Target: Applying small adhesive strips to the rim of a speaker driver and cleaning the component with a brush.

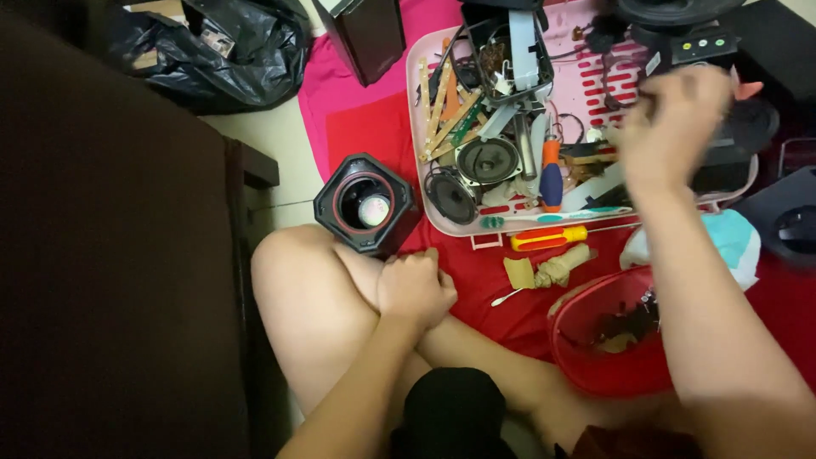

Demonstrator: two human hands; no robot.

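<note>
Head view: the left hand (414, 287) rests curled, fingers together on nothing, on the knee just beside the black speaker box (366, 204). The right hand (671, 127), blurred, hovers over the pink tray (418, 127) of parts, near the screwdriver (552, 174); whether its grip holds anything, I cannot tell.

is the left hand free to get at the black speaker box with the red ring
Probably yes: the left hand rests closed on the leg, holding nothing visible, with the black speaker box with the red ring just beyond, nothing between.
</note>
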